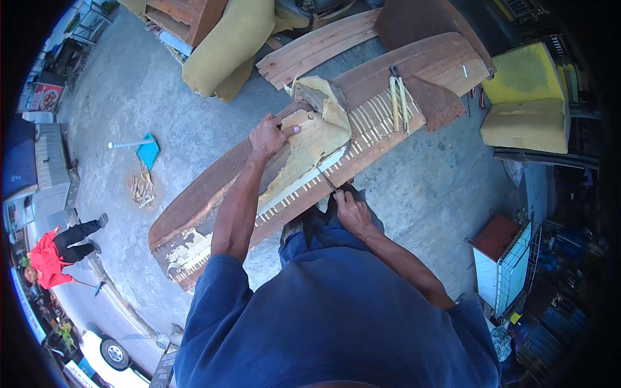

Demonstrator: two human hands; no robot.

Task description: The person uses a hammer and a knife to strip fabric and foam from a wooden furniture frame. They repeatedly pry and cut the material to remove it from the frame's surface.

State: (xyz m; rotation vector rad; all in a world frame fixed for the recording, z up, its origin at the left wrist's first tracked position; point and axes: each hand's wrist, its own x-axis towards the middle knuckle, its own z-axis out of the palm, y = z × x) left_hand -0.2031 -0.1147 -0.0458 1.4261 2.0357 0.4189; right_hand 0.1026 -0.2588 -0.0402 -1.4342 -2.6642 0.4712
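Note:
A long curved wooden furniture panel [288, 205] with brown ribbed cloth lies slanted before me, a row of pale strips along its near edge. Torn yellowish padding [304, 145] is partly peeled back on its middle. On that padding is my left hand [268, 136], its thumb stretched over the torn layer and its fingers curled at the layer's edge. My right hand [352, 210] is closed round a thin, dark-shafted hand tool [327, 179], whose tip meets the near edge by the strips. Its handle is mostly hidden in my fist.
Pincers [396, 100] with pale yellow handles rest on the panel's right part. Beyond lie a curved wooden board [317, 46] and yellow foam [226, 48]. A yellow seat [524, 97] stands right. A blue dustpan [148, 151] and a person in red [48, 258] are at left.

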